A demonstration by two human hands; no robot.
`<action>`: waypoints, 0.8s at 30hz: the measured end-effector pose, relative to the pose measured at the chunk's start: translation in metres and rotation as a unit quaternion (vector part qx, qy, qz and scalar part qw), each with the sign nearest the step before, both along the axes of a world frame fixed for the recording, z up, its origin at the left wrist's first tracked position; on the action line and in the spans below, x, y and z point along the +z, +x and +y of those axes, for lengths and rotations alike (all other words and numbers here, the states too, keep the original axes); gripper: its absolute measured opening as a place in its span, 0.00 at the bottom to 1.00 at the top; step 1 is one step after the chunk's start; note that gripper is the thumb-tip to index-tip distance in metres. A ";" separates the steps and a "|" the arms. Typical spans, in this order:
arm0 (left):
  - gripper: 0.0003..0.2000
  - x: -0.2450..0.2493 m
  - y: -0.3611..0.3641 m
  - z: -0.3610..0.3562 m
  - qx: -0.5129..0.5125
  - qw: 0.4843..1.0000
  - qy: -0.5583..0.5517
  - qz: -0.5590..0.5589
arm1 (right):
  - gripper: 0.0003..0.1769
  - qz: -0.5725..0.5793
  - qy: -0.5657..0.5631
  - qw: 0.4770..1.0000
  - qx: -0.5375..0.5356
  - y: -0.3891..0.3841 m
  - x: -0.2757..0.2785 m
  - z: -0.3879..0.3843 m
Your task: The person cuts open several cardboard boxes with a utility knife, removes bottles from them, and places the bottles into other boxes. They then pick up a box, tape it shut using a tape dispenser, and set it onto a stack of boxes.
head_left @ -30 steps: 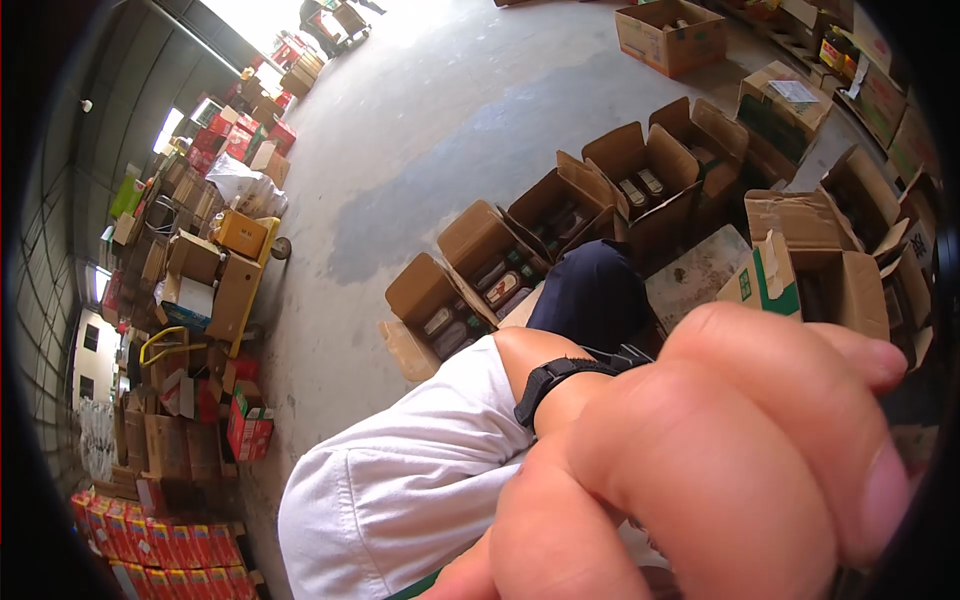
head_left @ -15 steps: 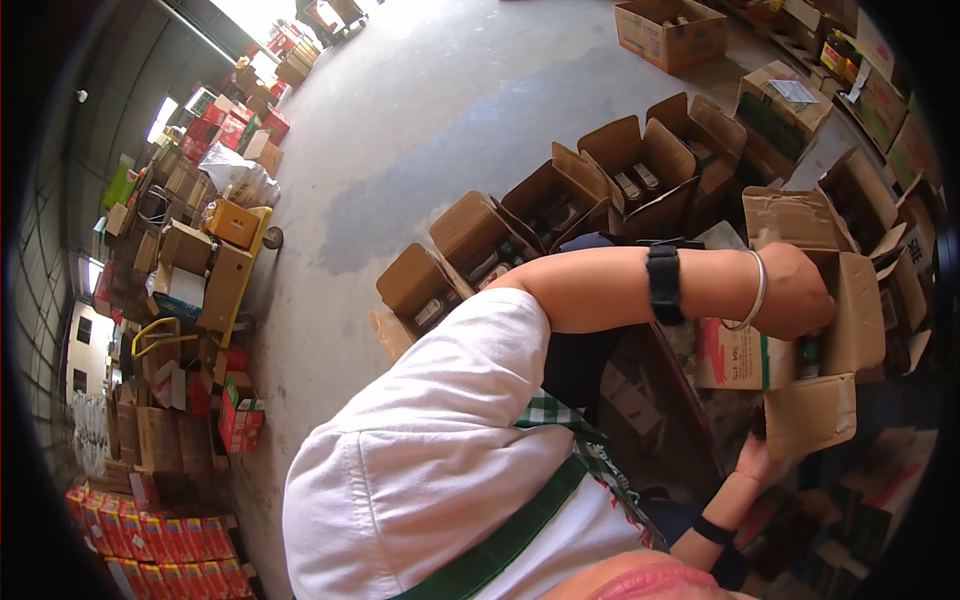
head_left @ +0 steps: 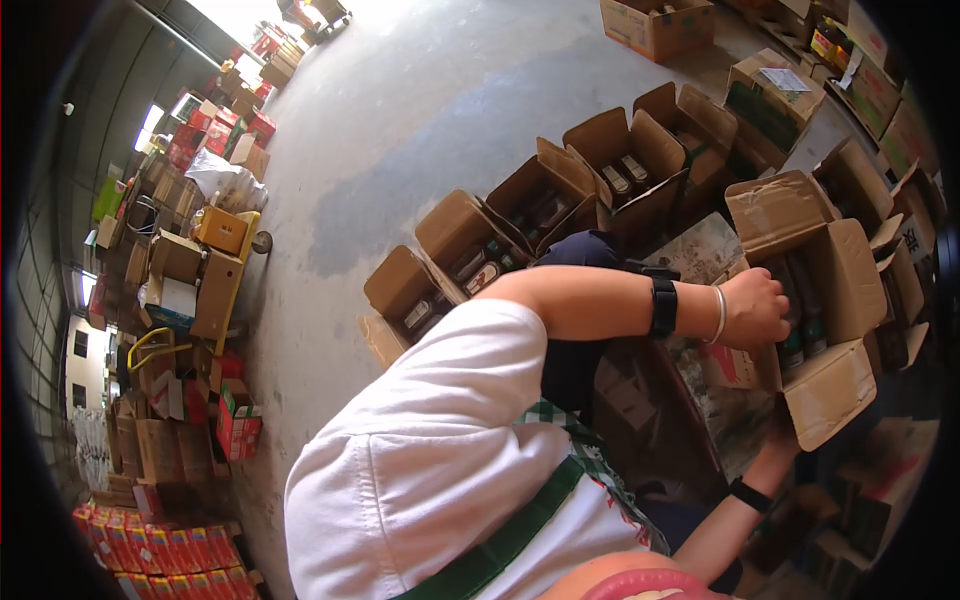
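An opened cardboard box (head_left: pixel 855 290) stands at the right with its flaps spread. Dark bottles with green labels (head_left: pixel 792 345) show inside it. At the box's near edge is my left hand (head_left: pixel 752 308), its fingers curled over the rim; a bracelet and a black wristband are on that arm. Lower down, my right hand (head_left: pixel 785 435) is at the box's side under a folded-out flap (head_left: pixel 832 395). Its fingers are in shadow and mostly hidden, so their hold cannot be made out.
Open cartons of bottles (head_left: pixel 480 260) form a curved row beyond my left arm. A taped carton (head_left: pixel 775 95) and another open box (head_left: pixel 655 30) lie farther off. Stacked boxes and a yellow-framed cart (head_left: pixel 240 285) stand along the left side.
My left hand has drawn back from over the box to its near rim, and the bottles inside now show more. My right hand has moved up closer against the box.
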State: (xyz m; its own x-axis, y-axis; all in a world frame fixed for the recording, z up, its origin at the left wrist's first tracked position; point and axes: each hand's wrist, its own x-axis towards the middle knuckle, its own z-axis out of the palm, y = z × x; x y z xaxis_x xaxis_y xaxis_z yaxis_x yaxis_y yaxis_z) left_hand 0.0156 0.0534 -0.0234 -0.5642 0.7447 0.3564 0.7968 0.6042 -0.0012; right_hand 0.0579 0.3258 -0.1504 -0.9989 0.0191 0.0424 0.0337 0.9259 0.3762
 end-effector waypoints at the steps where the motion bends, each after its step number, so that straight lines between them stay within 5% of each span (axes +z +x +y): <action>1: 0.22 -0.007 0.002 0.008 -0.003 1.000 0.001 -0.001 | 0.29 0.010 0.029 0.999 0.020 0.001 0.003 0.008; 3: 0.23 -0.017 0.012 0.016 0.077 0.996 -0.037 -0.028 | 0.29 0.028 -0.083 0.996 0.017 0.004 0.006 0.027; 5: 0.21 -0.008 0.024 0.018 0.076 0.996 -0.028 -0.046 | 0.25 0.101 -0.476 0.872 -0.050 0.012 0.006 0.060; 6: 0.19 -0.002 0.029 0.022 0.065 0.996 -0.015 -0.058 | 0.24 0.136 -0.643 0.749 -0.084 0.015 0.012 0.079; 8: 0.15 -0.015 0.040 0.044 0.112 0.993 0.004 -0.026 | 0.20 0.190 -0.882 0.409 -0.136 0.020 0.035 0.110; 10: 0.12 -0.014 0.048 0.054 0.117 0.992 0.006 -0.051 | 0.16 0.289 -0.821 0.467 -0.159 0.057 0.108 0.051; 13: 0.12 -0.007 0.051 0.045 0.087 0.993 0.039 -0.074 | 0.12 0.197 -0.719 0.663 -0.065 0.084 0.123 0.029; 14: 0.12 -0.005 0.049 0.041 0.088 0.993 0.040 -0.072 | 0.11 0.211 -0.707 0.675 0.005 0.089 0.126 0.007; 19: 0.13 -0.002 0.041 0.020 0.030 0.996 0.033 -0.083 | 0.11 0.128 -0.574 0.809 0.021 0.106 0.118 -0.035; 24: 0.14 -0.001 0.048 0.017 0.033 0.996 0.021 -0.074 | 0.10 0.122 -0.512 0.847 0.080 0.107 0.110 -0.041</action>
